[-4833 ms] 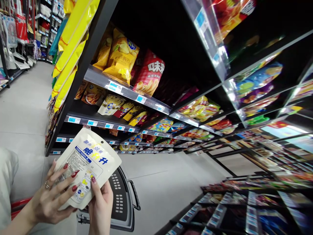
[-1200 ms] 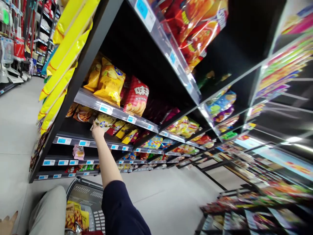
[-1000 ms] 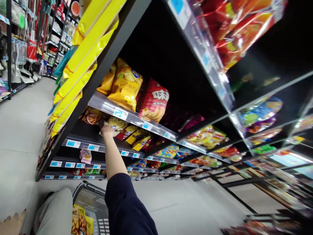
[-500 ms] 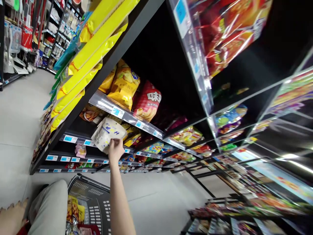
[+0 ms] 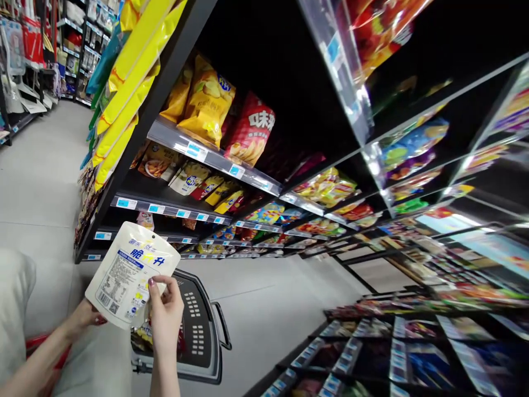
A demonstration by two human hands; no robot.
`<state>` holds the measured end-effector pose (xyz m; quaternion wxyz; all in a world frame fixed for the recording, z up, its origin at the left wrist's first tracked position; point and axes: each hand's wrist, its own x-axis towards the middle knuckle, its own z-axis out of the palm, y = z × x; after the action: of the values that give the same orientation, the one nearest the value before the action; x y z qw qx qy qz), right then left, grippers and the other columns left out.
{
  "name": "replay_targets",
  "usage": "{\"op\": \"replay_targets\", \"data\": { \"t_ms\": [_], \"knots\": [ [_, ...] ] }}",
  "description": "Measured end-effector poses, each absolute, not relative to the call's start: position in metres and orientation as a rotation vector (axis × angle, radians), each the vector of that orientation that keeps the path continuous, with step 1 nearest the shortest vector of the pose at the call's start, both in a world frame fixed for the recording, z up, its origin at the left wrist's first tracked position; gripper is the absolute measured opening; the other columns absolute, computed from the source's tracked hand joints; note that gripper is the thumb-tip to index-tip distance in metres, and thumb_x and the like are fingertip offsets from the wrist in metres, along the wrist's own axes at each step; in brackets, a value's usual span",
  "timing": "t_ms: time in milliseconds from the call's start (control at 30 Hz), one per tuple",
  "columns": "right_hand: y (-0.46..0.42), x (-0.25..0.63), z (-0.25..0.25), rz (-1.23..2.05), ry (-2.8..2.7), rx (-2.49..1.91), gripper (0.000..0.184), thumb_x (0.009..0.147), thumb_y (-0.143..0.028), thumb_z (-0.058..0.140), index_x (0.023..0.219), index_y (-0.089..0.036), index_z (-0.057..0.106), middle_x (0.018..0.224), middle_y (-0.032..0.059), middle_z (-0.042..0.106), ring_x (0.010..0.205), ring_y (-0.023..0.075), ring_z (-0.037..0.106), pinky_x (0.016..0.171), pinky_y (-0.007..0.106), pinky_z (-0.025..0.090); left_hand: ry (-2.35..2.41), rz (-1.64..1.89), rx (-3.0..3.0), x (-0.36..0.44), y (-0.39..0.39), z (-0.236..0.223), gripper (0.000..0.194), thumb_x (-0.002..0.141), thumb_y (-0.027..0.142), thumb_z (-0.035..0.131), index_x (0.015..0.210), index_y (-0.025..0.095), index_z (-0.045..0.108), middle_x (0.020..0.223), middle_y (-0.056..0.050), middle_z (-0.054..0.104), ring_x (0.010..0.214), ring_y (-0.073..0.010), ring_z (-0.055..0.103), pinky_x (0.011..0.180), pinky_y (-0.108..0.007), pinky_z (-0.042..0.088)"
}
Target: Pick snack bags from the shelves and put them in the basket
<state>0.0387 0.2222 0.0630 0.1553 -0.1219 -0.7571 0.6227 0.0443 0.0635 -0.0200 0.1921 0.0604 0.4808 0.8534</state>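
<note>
A white snack pouch (image 5: 133,273) with blue and yellow print, a label panel and a barcode is held up in front of me, tilted. My right hand (image 5: 166,309) pinches its right edge, thumb on the printed face and fingers curled. At the pouch's lower left corner my left hand (image 5: 85,317) grips it from below, its fingers partly hidden behind the pouch. Below and behind the pouch stands a grey shopping basket (image 5: 206,325); some packaged goods in it show in part.
Black shelves hold a yellow chip bag (image 5: 209,102), a red snack bag (image 5: 251,129) and smaller pouches (image 5: 189,177). Yellow bags (image 5: 128,94) hang at the shelf end. Another stocked shelf (image 5: 397,353) stands at lower right, with grey floor (image 5: 256,298) between.
The white pouch has come off the shelf toward me, in my right hand. My left hand has come up from the lower left to the pouch. The view has shifted.
</note>
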Motion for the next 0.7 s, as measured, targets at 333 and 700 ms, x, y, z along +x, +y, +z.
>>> {"op": "replay_targets", "data": {
  "t_ms": [333,700],
  "knots": [
    [0.213,0.063,0.073,1.878,-2.096,-0.285,0.042,0.085,-0.047,0.061,0.117,-0.020,0.055,0.104,0.0093,0.065,0.084,0.0191,0.061,0.071,0.030,0.051,1.158,2.503,-0.009,0.055,0.065,0.011,0.080,0.057,0.045,0.081,0.128,0.016,0.058,0.124,-0.014,0.068,0.120,-0.0377,0.058,0.103,-0.051,0.047],
    [0.215,0.071,0.075,1.892,-2.087,-0.311,0.044,0.086,-0.049,0.061,0.120,-0.022,0.055,0.116,0.0115,0.065,0.098,0.0235,0.065,0.083,0.037,0.055,1.146,2.496,-0.037,0.056,0.064,0.024,0.081,0.054,0.038,0.081,0.129,0.016,0.059,0.110,-0.012,0.074,0.119,-0.0362,0.059,0.101,-0.048,0.050]
  ]
}}
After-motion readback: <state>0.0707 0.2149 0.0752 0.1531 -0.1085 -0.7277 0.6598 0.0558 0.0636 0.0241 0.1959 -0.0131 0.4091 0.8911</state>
